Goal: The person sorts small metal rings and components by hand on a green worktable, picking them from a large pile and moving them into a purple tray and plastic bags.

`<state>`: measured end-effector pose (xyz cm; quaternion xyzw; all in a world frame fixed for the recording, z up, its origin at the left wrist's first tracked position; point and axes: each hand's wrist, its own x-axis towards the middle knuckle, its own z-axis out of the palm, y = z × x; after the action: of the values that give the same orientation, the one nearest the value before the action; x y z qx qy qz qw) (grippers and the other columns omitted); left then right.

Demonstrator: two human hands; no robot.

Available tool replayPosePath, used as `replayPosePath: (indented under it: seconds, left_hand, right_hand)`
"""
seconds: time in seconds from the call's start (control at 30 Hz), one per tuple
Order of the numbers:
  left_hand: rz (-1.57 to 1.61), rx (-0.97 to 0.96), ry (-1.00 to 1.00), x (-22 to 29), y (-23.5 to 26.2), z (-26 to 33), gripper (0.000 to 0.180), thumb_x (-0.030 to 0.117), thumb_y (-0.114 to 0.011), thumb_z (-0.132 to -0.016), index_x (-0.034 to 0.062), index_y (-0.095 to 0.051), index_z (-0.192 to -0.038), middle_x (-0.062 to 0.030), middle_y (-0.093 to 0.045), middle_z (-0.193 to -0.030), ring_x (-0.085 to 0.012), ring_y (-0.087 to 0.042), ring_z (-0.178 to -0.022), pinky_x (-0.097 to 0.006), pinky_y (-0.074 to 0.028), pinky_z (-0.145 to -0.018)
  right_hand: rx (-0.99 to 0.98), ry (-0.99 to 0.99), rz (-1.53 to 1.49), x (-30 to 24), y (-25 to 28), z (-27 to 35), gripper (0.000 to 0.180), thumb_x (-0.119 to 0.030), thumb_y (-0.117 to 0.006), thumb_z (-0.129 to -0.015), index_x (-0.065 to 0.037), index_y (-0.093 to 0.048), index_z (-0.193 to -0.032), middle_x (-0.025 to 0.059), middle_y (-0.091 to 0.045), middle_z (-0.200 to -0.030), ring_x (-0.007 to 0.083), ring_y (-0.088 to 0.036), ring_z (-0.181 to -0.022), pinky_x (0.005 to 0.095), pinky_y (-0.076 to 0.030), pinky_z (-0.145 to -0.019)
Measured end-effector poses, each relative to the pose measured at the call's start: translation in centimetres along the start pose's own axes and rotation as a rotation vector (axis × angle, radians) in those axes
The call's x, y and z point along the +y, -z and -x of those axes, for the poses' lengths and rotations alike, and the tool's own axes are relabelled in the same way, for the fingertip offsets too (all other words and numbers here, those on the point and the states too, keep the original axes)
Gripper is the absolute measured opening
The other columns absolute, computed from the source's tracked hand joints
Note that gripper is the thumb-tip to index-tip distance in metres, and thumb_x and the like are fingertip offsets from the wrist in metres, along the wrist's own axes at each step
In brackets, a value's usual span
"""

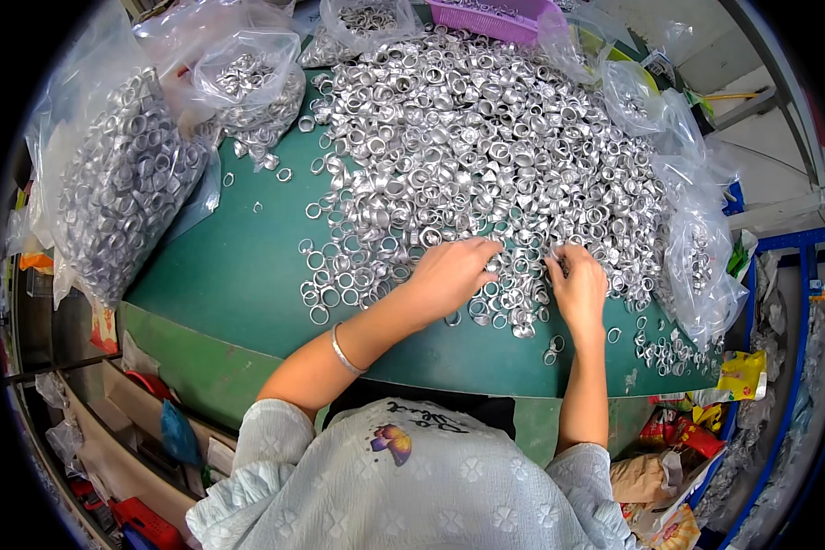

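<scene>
A green desk [247, 266] carries a broad heap of small silver metal rings [486, 137], with filled clear plastic bags [124, 183] along its sides. The left hand [449, 275] lies flat on the heap's near edge, fingers spread, gripping nothing visible. The right hand [577, 286] curls over rings; whether it pinches one I cannot tell. Loose rings [554, 348] lie near the desk edge; a careless sweep could push them off.

- Left hand [451, 275] lies palm down, fingers together and stretched forward, wrist nearly straight.
- Left forearm runs in from lower left, elbow bent.
- Right hand [577, 286] rests palm down, fingers curled inward.
- Right forearm rises almost vertically from below.
</scene>
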<state>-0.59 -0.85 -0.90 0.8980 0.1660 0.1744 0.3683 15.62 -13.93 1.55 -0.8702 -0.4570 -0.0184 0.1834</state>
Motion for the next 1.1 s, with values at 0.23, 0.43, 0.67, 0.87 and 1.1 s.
replayPosePath:
  seconds: [0.23, 0.43, 0.67, 0.87, 1.1]
  left_hand:
    - [-0.049, -0.165, 0.007, -0.3, 1.3, 0.0, 0.025, 0.014, -0.065, -0.075, 0.0050, -0.056, -0.096, -0.0146, -0.060, -0.067, -0.0344, -0.059, -0.067, -0.042, -0.046, -0.061]
    - [-0.042, -0.142, 0.077, -0.5, 2.0, 0.0, 0.020, 0.013, -0.059, -0.080, 0.0037, -0.055, -0.097, -0.0173, -0.059, -0.069, -0.0368, -0.058, -0.068, -0.043, -0.044, -0.059]
    - [0.178, -0.036, 0.030, -0.2, 1.6, -0.5, 0.021, 0.009, -0.054, -0.084, 0.0025, -0.055, -0.104, -0.0166, -0.058, -0.068, -0.0307, -0.058, -0.064, -0.038, -0.045, -0.059]
    - [0.848, -0.220, 0.150, 0.4, 0.3, -0.6, 0.028, 0.011, -0.056, -0.085, -0.0012, -0.054, -0.110, -0.0031, -0.058, -0.070, -0.0085, -0.053, -0.066, -0.025, -0.043, -0.060]
    - [1.113, -0.228, 0.179, 0.7, 0.1, -0.4, 0.029, 0.013, -0.061, -0.084, -0.0021, -0.056, -0.107, -0.0039, -0.062, -0.081, -0.0063, -0.054, -0.071, -0.020, -0.042, -0.059]
  right_hand:
    - [-0.186, 0.006, -0.286, -3.2, 1.4, 0.2, 0.023, -0.021, -0.069, -0.072, -0.008, -0.064, -0.090, 0.0114, -0.061, -0.070, 0.0253, -0.055, -0.055, 0.0357, -0.043, -0.053]
    - [-0.271, 0.155, -0.131, -4.8, -0.9, 0.2, 0.015, -0.017, -0.063, -0.076, -0.006, -0.064, -0.086, 0.0130, -0.063, -0.077, 0.0308, -0.060, -0.066, 0.0383, -0.047, -0.058]
    - [-0.277, -0.247, -1.062, -1.7, -1.4, 0.3, 0.011, -0.008, -0.061, -0.083, 0.001, -0.064, -0.089, -0.0081, -0.049, -0.062, -0.0003, -0.035, -0.049, 0.0173, -0.023, -0.043]
    - [-0.322, -0.309, -1.457, -2.6, -1.3, 1.2, 0.014, -0.007, -0.060, -0.083, 0.001, -0.062, -0.095, -0.0059, -0.050, -0.064, -0.0011, -0.032, -0.048, 0.0156, -0.021, -0.042]
    - [-0.109, -0.072, -1.277, -3.3, -1.8, 1.6, 0.013, 0.003, -0.062, -0.078, 0.005, -0.064, -0.091, 0.0011, -0.054, -0.070, 0.0043, -0.043, -0.058, 0.0180, -0.038, -0.054]
